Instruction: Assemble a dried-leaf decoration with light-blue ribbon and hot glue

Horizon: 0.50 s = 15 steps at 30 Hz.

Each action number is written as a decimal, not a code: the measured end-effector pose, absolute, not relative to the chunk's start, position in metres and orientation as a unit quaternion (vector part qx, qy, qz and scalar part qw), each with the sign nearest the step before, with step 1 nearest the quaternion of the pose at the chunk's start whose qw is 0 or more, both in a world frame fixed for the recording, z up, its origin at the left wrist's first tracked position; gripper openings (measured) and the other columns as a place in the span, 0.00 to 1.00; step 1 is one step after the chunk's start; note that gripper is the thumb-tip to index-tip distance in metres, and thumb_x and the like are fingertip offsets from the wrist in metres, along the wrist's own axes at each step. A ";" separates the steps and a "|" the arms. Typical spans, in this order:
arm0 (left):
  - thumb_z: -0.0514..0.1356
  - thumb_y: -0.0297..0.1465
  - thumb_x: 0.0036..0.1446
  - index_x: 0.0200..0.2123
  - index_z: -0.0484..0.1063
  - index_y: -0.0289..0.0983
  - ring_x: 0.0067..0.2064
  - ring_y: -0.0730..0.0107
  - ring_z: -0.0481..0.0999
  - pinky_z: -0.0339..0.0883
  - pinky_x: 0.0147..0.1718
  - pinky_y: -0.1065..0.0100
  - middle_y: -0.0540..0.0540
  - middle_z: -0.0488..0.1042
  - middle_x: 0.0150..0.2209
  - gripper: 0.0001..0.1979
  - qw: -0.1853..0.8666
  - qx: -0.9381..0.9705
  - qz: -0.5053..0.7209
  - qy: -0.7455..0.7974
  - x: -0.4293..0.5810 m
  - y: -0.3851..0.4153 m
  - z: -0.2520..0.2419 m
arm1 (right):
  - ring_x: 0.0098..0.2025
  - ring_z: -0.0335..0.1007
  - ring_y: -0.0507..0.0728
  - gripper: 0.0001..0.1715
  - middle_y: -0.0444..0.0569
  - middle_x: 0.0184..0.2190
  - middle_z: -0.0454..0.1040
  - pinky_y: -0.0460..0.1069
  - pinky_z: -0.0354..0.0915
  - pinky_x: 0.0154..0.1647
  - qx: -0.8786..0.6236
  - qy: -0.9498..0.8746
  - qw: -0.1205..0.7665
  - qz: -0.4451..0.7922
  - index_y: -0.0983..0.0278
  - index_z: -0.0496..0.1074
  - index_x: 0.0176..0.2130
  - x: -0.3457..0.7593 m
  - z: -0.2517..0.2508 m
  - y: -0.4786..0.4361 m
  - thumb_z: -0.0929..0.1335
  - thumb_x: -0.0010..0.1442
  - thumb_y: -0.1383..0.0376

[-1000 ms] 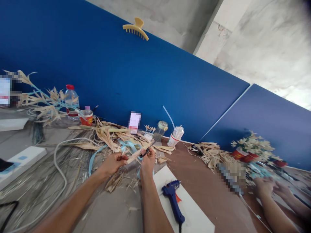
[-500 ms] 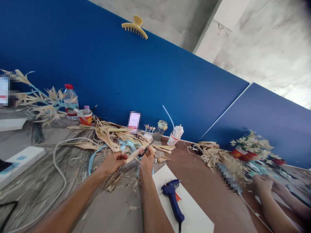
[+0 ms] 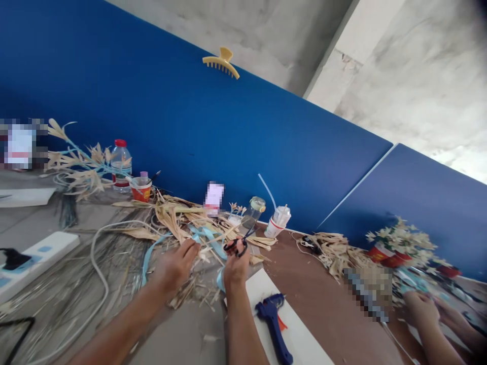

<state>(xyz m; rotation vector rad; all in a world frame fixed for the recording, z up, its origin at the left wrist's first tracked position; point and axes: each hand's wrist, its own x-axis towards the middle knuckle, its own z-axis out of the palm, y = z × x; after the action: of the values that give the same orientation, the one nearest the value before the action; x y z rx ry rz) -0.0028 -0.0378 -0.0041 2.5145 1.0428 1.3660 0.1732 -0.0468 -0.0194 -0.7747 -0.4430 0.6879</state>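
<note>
My right hand point(image 3: 235, 268) grips black-handled scissors point(image 3: 238, 246), their blades pointing up and away to the right. To its left, my left hand point(image 3: 177, 266) is closed in a pinch beside the pile, slightly blurred. A pale piece of dried corn husk point(image 3: 203, 253) shows at its fingertips; the part between the fingers is hidden. Beyond both hands lie a heap of dried corn husks point(image 3: 171, 219) and a loose light-blue ribbon point(image 3: 149, 257). Husk scraps point(image 3: 194, 291) are scattered on the table between my forearms.
A blue glue gun point(image 3: 274, 327) rests on a white board point(image 3: 304, 339) right of my forearm. A power strip point(image 3: 41, 263) and white cable lie left. Cups, a bottle point(image 3: 120, 170) and a jar point(image 3: 253, 213) stand along the blue partition point(image 3: 228, 137). Another person's hands point(image 3: 422, 309) are at right.
The husk strip that stretched between my hands no longer spans them. My hands have moved apart a little, and the scissors now show clear of the strip. The whole view has shifted slightly.
</note>
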 end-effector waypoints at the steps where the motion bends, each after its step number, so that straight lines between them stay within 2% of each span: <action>1: 0.51 0.24 0.56 0.41 0.73 0.40 0.37 0.60 0.75 0.66 0.35 0.65 0.40 0.75 0.42 0.14 0.042 0.823 0.457 0.334 -0.004 -0.040 -0.004 | 0.25 0.66 0.51 0.16 0.40 0.22 0.69 0.48 0.62 0.30 -0.365 -0.216 0.841 0.335 0.63 0.65 0.36 0.172 -0.018 -0.048 0.68 0.49 0.57; 5: 0.54 0.25 0.55 0.42 0.73 0.43 0.37 0.59 0.74 0.65 0.38 0.63 0.41 0.75 0.43 0.14 0.021 0.824 0.470 0.316 -0.005 -0.043 -0.004 | 0.26 0.66 0.51 0.15 0.41 0.23 0.70 0.49 0.63 0.31 -0.326 -0.232 0.815 0.419 0.62 0.69 0.33 0.165 -0.009 -0.054 0.71 0.45 0.57; 8: 0.54 0.26 0.56 0.44 0.73 0.43 0.38 0.58 0.74 0.65 0.39 0.61 0.40 0.74 0.45 0.14 0.028 0.831 0.446 0.331 -0.007 -0.043 -0.006 | 0.27 0.66 0.53 0.14 0.43 0.24 0.70 0.52 0.65 0.35 -0.310 -0.273 0.760 0.502 0.61 0.72 0.30 0.160 0.000 -0.063 0.71 0.45 0.55; 11: 0.55 0.26 0.55 0.43 0.74 0.44 0.40 0.57 0.73 0.63 0.41 0.60 0.39 0.73 0.46 0.14 0.079 0.811 0.475 0.332 -0.007 -0.043 -0.007 | 0.30 0.68 0.55 0.18 0.45 0.26 0.71 0.55 0.65 0.39 -0.298 -0.311 0.707 0.561 0.60 0.73 0.31 0.155 0.006 -0.071 0.69 0.47 0.49; 15: 0.56 0.27 0.54 0.41 0.75 0.44 0.42 0.56 0.71 0.61 0.44 0.58 0.40 0.73 0.46 0.13 0.196 0.788 0.483 0.329 -0.006 -0.046 -0.005 | 0.33 0.69 0.57 0.21 0.46 0.28 0.73 0.56 0.65 0.40 -0.281 -0.321 0.688 0.588 0.58 0.74 0.35 0.151 0.005 -0.074 0.67 0.49 0.47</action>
<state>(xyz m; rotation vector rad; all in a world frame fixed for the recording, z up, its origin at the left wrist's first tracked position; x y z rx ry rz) -0.0059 -0.0456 -0.0054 2.2065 0.9227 1.3518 0.1515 -0.0742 0.0051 -0.6283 -0.7186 1.3157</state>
